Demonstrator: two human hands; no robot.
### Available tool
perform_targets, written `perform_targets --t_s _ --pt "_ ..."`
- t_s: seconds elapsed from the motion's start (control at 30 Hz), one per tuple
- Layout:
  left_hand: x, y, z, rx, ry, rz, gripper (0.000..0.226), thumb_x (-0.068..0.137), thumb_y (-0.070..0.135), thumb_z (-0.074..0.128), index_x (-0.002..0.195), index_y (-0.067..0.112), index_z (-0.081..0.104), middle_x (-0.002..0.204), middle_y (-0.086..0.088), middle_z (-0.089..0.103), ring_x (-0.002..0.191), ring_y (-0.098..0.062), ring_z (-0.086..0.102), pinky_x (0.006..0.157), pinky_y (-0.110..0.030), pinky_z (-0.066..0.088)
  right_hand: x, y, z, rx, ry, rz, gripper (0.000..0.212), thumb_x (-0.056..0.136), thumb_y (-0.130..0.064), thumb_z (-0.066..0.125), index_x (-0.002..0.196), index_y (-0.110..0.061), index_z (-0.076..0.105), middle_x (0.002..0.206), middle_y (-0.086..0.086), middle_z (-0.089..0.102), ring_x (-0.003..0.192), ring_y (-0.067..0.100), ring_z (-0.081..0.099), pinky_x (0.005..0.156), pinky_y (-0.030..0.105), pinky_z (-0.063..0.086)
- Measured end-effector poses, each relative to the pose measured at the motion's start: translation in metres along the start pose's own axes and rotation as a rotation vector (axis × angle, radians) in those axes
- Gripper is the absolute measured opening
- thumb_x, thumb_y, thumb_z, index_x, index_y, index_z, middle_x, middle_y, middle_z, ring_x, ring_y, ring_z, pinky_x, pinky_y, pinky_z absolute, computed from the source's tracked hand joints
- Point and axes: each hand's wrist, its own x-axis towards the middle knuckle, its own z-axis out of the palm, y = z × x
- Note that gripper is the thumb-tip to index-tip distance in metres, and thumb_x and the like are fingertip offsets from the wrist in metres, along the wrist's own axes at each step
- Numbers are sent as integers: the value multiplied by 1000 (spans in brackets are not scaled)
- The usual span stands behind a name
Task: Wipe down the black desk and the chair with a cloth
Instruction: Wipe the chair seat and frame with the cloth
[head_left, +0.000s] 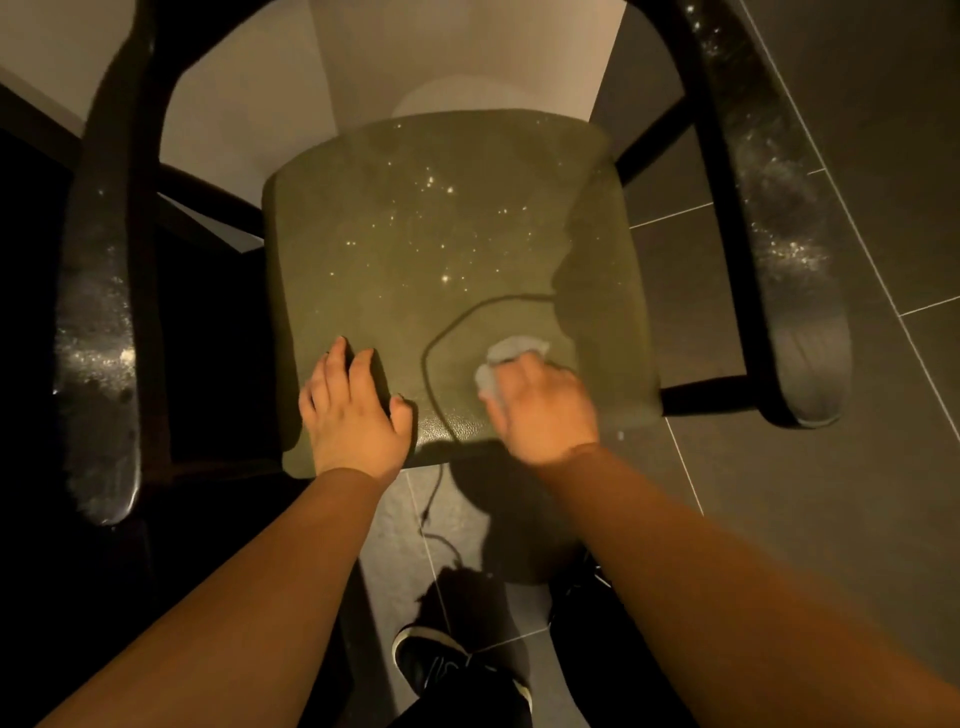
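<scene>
A person leans over a dark-framed armchair with an olive-green padded seat (441, 249), working a crumpled pale grey cloth (511, 358) across the cushion's front edge at about five o'clock on the seat. The right hand (540, 405) bears down on the cloth, its fingers curled closed around the bunched fabric so that only a fold shows beyond the knuckles; the blur on that hand suggests a scrubbing stroke. The left hand (353, 415) lies flat on the seat at about seven o'clock, fingers spread open and gripping nothing, apparently to brace the chair so it does not slide on the dark grey tiled floor (810, 493) under the rubbing. Pale specks dot the centre and the twelve-o'clock half of the cushion, so that area appears not yet wiped, while the strip to the right of the cloth looks darker, perhaps damp or merely in shadow. A thin dark cord (441, 338) loops over the front of the seat between the two hands and drops to the floor; its purpose cannot be told. Both glossy black wooden armrests, the left one (98, 332) at nine o'clock and the right one (779, 234) at three o'clock, carry whitish dust and seem to await their turn. The black desk is not clearly in view. A dark shoe with a white sole (457, 665) stands on the floor below the seat.
</scene>
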Motion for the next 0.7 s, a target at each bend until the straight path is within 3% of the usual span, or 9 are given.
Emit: perform_targets --t_s 0.1,0.2,0.27,0.33,0.43,0.5,0.57,0.63,0.7 --pt "6 11 0 -4 12 18 71 90 44 49 154 16 35 167 -12 23 153 -35 20 125 -56 14 3 26 0 -68 -107 24 28 93 -37 53 111 -22 67 101 8 64 64 34 65 55 38 52" --pt "10 14 3 32 13 26 71 91 43 51 154 14 34 167 -13 23 152 -36 21 125 -57 15 5 70 -21 -135 -36 258 12 85 -22 68 94 -13 67 82 15 61 48 35 58 46 28 34" --pt "9 15 5 62 32 32 72 90 44 47 154 12 35 166 -15 25 151 -37 24 124 -58 17 11 82 -30 -149 -55 420 11 90 -16 67 92 -7 62 87 19 62 57 38 63 50 31 31" --pt "9 15 6 72 33 30 72 90 45 45 153 11 36 166 -16 26 151 -37 24 124 -58 18 11 68 -22 -93 -38 546 20 98 -25 54 104 -7 60 102 18 62 71 39 66 53 33 34" --pt "10 15 5 93 33 33 73 90 46 43 154 11 35 166 -16 25 151 -37 23 124 -59 17 2 17 -7 86 -11 359 37 95 -39 43 112 -15 67 107 12 65 70 35 67 51 33 46" --pt "10 15 6 94 34 36 73 90 46 43 153 11 36 165 -16 26 151 -37 24 124 -59 18 -5 0 6 72 -81 113 30 95 -37 54 113 -19 69 109 6 67 67 30 68 51 36 54" --pt "10 15 7 89 29 34 72 91 45 45 153 11 36 165 -16 26 151 -38 23 124 -59 18 5 16 1 21 -131 25 20 92 -31 64 107 -19 69 98 7 67 60 31 67 47 36 53" --pt "11 15 6 94 16 37 71 91 45 44 153 11 35 165 -17 25 151 -39 22 124 -60 17 16 50 -15 -33 -151 165 11 91 -20 65 101 -15 67 88 14 63 57 34 66 47 36 52" --pt "12 15 5 99 8 47 72 91 46 42 152 10 35 165 -18 24 151 -40 22 124 -61 16 22 80 -33 -117 -127 385 13 94 -13 58 106 -11 63 96 17 61 66 38 67 53 37 51"
